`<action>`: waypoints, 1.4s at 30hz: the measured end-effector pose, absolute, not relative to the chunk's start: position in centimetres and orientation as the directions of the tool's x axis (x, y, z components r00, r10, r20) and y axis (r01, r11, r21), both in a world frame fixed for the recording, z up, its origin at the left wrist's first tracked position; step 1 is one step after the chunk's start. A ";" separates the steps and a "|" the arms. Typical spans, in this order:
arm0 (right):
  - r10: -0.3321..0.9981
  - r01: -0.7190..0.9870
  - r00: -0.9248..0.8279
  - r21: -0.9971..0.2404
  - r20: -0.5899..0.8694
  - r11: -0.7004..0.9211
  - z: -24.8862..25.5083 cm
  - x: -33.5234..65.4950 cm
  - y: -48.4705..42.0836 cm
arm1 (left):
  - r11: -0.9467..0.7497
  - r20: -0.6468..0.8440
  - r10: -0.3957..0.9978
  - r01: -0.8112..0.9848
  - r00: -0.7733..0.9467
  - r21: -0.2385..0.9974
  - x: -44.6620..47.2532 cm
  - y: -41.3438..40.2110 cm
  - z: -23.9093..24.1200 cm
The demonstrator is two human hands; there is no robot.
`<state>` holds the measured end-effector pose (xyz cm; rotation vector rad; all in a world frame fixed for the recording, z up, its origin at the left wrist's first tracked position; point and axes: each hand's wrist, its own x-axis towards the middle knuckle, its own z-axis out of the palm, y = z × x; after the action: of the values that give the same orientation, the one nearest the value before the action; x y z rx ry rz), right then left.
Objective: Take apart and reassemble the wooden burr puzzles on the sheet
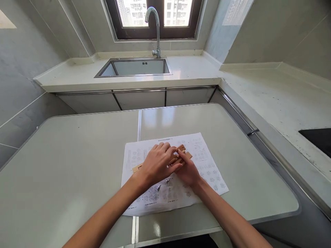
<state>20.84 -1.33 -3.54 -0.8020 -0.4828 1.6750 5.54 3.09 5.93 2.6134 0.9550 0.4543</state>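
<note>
Several light wooden sticks [184,154] lie bundled on a printed instruction sheet [207,165] in the middle of the pale table [77,162]. My left hand [157,162] lies over the bundle, fingers curled and pressed on the sticks. My right hand [188,170] grips the same bundle from the right and below, fingers closed on it. One stick end [136,168] pokes out to the left of my left wrist. Most of the bundle is hidden under my hands.
Behind the table runs a white counter [191,70] with a steel sink [134,67] and a tall tap [156,29] below a window. A second counter [279,96] runs along the right, with a black hob corner [318,137].
</note>
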 end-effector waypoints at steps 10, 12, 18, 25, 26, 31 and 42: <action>0.952 -0.784 -0.083 -0.570 -0.295 -0.245 -3.3 21.9 -0.8 | -0.267 0.103 0.882 0.307 0.460 0.914 3.4 -2.8 1.3; 0.944 -0.787 -0.093 -0.557 -0.317 -0.265 -3.3 21.8 -0.8 | -0.211 0.019 0.836 0.289 0.549 0.934 3.0 -3.1 0.5; 0.942 -0.766 -0.111 -0.576 -0.318 -0.285 -3.2 21.5 -0.8 | -0.326 0.027 0.773 0.359 0.634 0.875 1.9 -2.6 -0.8; 0.943 -0.763 -0.170 -0.569 -0.284 -0.309 -2.9 21.5 -0.9 | -0.372 0.080 0.813 0.409 0.576 0.833 0.3 0.0 -1.1; 0.943 -0.765 -0.175 -0.565 -0.282 -0.311 -2.9 21.5 -0.9 | -0.366 0.082 0.824 0.416 0.561 0.832 0.0 0.4 -1.2; 0.944 -0.759 -0.192 -0.569 -0.269 -0.317 -2.8 21.4 -0.8 | -0.324 0.087 0.873 0.437 0.480 0.839 -1.2 2.3 -1.0; 0.940 -0.565 -0.275 -0.757 -0.203 -0.329 -2.7 20.6 -1.4 | -0.158 -0.005 0.881 0.303 0.474 0.940 2.3 2.5 -0.6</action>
<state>20.58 -1.41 -2.73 -0.7929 -0.6879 1.8003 2.35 2.55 -0.56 1.7034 1.0215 0.7097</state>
